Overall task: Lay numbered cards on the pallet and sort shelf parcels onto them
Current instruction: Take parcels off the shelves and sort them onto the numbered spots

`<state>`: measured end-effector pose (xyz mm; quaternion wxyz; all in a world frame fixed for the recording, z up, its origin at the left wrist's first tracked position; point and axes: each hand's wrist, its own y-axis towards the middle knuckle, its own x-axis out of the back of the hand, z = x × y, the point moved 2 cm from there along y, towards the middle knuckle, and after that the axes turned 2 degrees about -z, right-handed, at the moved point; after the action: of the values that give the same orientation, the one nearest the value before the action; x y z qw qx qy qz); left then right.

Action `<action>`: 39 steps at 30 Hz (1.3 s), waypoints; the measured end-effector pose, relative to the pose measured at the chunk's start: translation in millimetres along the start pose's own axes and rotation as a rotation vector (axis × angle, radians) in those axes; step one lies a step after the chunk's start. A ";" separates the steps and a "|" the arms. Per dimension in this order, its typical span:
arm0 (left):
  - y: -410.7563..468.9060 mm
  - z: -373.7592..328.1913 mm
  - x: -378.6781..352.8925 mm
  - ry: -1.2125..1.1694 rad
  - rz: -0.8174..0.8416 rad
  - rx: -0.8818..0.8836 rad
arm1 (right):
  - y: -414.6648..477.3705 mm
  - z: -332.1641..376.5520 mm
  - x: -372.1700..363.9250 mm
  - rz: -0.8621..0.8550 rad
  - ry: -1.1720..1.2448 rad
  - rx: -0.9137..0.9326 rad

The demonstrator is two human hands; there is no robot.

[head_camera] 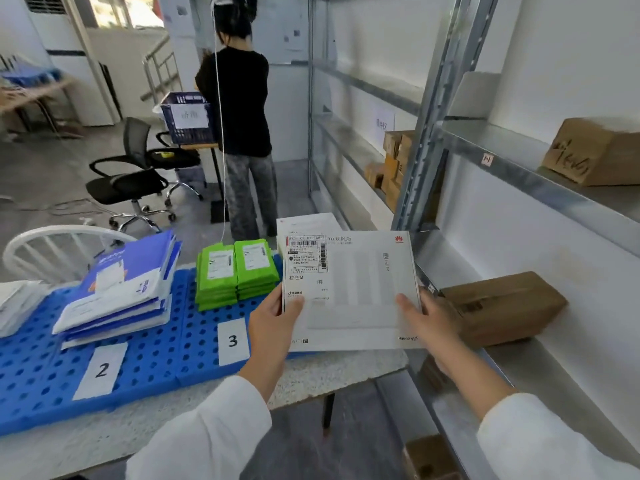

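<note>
At far left on the blue perforated plastic pallet (156, 368), edge of a stack of white flat mailers (14, 306), partly cut off. Next right: a leaning stack of blue-and-white flat mailers (117, 292), with the white paper card numbered 2 (100, 370) flat on the pallet in front of it. Further right, two side-by-side piles of green plastic pouches (237, 271), with the white paper card numbered 3 (232, 341) in front. Pallet sits on a speckled white counter (329, 372).

Left grip (273, 327) pinches the lower left corner of a white flat cardboard box with a shipping label (349, 292), thumb on the top face, fingers underneath. Right grip (429, 323) holds the lower right edge the same way, thumb on top. Box is in the air, face up, over the pallet's right end, just beside the grey metal shelf rack (433, 116).

Right of it, a brown cardboard parcel (502, 306) lies on a lower shelf; contact with the right grip unclear.
</note>
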<state>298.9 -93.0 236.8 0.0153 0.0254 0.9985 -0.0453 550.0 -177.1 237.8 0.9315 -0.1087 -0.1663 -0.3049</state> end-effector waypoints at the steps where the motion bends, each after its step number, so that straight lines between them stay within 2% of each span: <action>1: 9.0 0.9 -0.8 -0.001 0.000 -0.003 | 11.1 1.3 -5.2 0.023 0.014 -0.015; 9: 121.8 1.7 -12.4 -0.002 -0.036 0.013 | 114.6 32.4 -58.5 0.071 0.033 -0.060; 17: 240.7 0.6 -20.2 0.001 0.016 0.002 | 217.1 66.2 -108.5 0.051 -0.080 -0.096; 21: 285.9 8.7 -22.8 0.036 -0.002 0.051 | 261.0 65.9 -133.4 0.033 -0.124 -0.149; 33: 343.3 46.8 -46.6 0.148 -0.055 0.198 | 354.4 49.5 -163.9 0.205 -0.190 -0.228; 39: 358.3 54.5 -60.0 0.160 -0.075 0.199 | 377.0 36.5 -165.1 0.272 -0.169 -0.242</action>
<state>379.0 255.4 152.4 -0.0684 -0.0068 0.9874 -0.1427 643.6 219.8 171.2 0.9269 -0.2663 -0.1899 -0.1839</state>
